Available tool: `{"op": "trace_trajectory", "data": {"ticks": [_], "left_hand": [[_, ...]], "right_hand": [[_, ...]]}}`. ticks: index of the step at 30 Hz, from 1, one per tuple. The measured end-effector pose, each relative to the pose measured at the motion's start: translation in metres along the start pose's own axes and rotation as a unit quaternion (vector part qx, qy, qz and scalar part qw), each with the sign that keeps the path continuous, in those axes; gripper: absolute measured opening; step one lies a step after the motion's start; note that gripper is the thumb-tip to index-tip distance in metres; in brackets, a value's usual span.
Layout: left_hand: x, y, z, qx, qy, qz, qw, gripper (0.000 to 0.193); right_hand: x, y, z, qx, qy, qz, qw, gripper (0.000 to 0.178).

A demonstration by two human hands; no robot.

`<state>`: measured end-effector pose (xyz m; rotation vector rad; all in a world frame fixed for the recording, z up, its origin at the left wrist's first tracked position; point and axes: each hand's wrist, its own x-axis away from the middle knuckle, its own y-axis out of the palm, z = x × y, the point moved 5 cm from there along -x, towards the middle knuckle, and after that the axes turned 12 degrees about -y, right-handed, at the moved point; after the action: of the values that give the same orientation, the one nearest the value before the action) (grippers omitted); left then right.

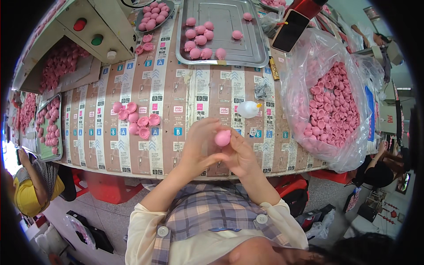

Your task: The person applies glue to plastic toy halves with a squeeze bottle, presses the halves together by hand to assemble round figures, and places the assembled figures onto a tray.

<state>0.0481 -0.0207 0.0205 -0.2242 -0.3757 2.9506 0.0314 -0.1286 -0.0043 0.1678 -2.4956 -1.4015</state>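
Observation:
A small round pink ball-shaped piece [222,138] with a little nub on top is held in the fingers of my right hand [243,158], above the near part of the table. My left hand [198,145] curves around the left side of it, thumb and fingers apart, the fingers smeared by motion. The two thumbs come close together below the piece. Left of my hands lies a group of pink half shells and balls [134,117]. A white squeeze bottle [248,109] with a yellow-orange tip lies just beyond my right hand.
A metal tray [223,56] with several pink balls lies ahead. At right is a clear plastic bag [304,95] of pink shells; a phone [290,31] stands behind it. A machine box [95,24] with buttons is at left, near a green tray [47,152]. People sit on both sides.

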Motion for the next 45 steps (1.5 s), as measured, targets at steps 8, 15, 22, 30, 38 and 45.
{"op": "trace_trajectory", "data": {"ticks": [8,15,22,30,38,45], "left_hand": [[-0.01,-0.007,0.02,-0.143,0.029,-0.028,0.989,0.037],[-0.007,-0.002,0.014,-0.099,0.03,-0.02,0.994,0.041],[-0.01,-0.006,0.02,-0.139,0.036,-0.035,0.989,0.037],[-0.009,-0.001,0.022,-0.158,0.086,-0.045,0.983,0.034],[-0.013,0.001,0.022,-0.164,0.092,-0.06,0.98,0.031],[-0.059,-0.002,0.012,-0.136,0.049,-0.086,0.986,0.03]], "right_hand": [[0.0,-0.009,0.003,0.048,-0.015,0.001,0.999,0.039],[-0.002,-0.011,0.009,-0.07,0.013,-0.005,0.997,0.037],[0.0,-0.016,0.001,0.071,-0.008,-0.015,0.997,0.037],[0.002,-0.028,0.006,0.067,-0.036,0.014,0.997,0.036],[0.001,-0.033,0.009,0.034,-0.031,0.025,0.999,0.039],[-0.006,-0.01,-0.018,0.164,-0.158,0.041,0.973,0.04]]}}
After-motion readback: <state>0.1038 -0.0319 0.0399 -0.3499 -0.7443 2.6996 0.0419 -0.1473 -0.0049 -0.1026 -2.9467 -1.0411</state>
